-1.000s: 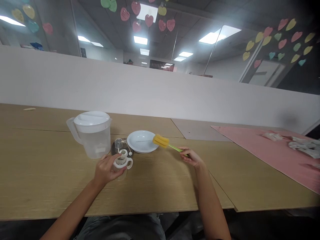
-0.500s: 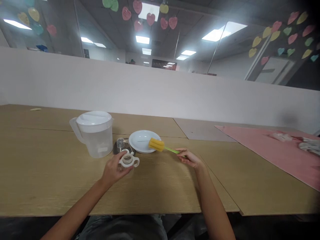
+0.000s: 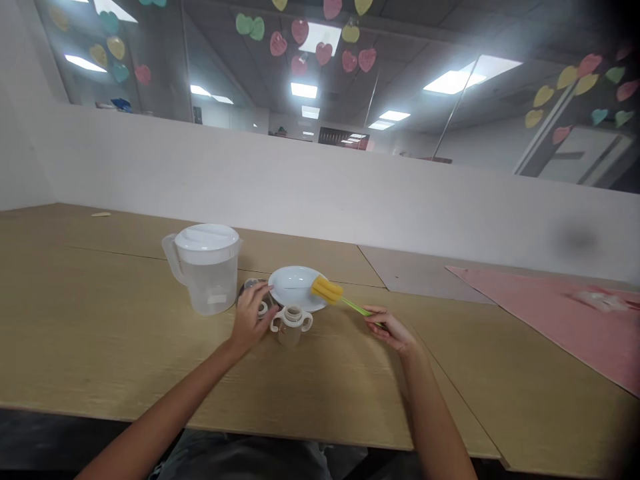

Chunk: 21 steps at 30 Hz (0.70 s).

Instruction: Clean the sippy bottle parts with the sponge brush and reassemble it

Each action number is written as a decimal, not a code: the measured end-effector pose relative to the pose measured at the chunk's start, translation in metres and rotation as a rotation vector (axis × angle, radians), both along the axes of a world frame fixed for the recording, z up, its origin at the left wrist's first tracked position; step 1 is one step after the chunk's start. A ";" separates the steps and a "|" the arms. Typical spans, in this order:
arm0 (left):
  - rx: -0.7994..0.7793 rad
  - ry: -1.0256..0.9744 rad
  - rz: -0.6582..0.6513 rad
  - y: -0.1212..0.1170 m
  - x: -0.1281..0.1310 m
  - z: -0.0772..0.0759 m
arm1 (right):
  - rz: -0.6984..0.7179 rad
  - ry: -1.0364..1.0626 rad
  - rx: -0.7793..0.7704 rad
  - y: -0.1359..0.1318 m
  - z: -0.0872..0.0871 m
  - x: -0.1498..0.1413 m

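Yellow sponge brush on a green handle, pinched closed in the right hand, long axis slanting far and left, sponge end at the right rim of the white plate, contact unclear. Two-handled cup upright on the wooden table, brush outside it, just right of the left hand. That hand's fingers lie over a dark round lid, grip unclear; plastic jug stands beyond, to the left.

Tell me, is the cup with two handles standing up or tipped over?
Standing up: the cup sits on its bottom on the table, with its opening at the top and a handle on each side.
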<state>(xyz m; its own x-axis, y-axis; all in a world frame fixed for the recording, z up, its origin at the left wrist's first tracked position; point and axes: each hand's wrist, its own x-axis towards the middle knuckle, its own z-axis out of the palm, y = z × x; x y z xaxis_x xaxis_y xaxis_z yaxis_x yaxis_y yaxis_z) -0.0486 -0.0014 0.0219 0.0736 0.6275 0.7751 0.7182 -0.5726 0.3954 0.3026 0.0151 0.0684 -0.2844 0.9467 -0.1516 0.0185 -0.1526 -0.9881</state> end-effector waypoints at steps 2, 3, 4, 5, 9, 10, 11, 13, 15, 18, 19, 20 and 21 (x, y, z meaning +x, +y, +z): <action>0.009 0.013 0.031 0.010 -0.018 -0.002 | -0.024 -0.008 -0.001 0.000 0.000 -0.001; 0.007 0.053 0.035 0.014 -0.025 -0.005 | -0.035 -0.009 -0.004 0.000 0.000 -0.002; 0.011 0.087 0.042 0.018 -0.031 -0.008 | -0.045 -0.006 -0.008 0.000 0.000 -0.002; 0.011 0.109 0.048 0.021 -0.035 -0.012 | -0.053 0.000 -0.011 0.000 0.000 -0.003; -0.028 0.129 0.043 0.026 -0.040 -0.025 | -0.085 0.044 -0.022 0.000 -0.002 -0.003; -0.037 0.133 0.046 0.027 -0.040 -0.025 | -0.091 0.054 -0.021 0.000 -0.002 -0.003; -0.042 0.138 0.054 0.029 -0.040 -0.023 | -0.096 0.062 -0.017 0.000 -0.002 -0.003; -0.054 0.153 0.080 0.035 -0.039 -0.017 | -0.109 0.073 -0.008 0.000 -0.001 -0.003; -0.082 0.178 0.108 0.042 -0.038 -0.010 | -0.123 0.081 -0.006 -0.001 -0.001 -0.003; -0.119 0.199 0.139 0.052 -0.035 -0.005 | -0.139 0.096 -0.013 -0.002 -0.001 -0.004; -0.125 0.198 0.145 0.054 -0.034 -0.005 | -0.140 0.101 -0.016 -0.002 -0.002 -0.005; -0.131 0.196 0.148 0.056 -0.032 -0.005 | -0.141 0.106 -0.020 -0.002 -0.003 -0.006; -0.139 0.200 0.150 0.057 -0.030 -0.006 | -0.139 0.111 -0.021 -0.002 -0.004 -0.007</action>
<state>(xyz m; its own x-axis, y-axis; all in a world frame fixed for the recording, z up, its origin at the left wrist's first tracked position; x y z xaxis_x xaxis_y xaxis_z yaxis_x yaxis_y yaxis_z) -0.0790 0.0556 0.0160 0.1145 0.7421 0.6605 0.8622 -0.4045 0.3050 0.2958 0.0128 0.0641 -0.1669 0.9750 -0.1468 -0.1134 -0.1669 -0.9794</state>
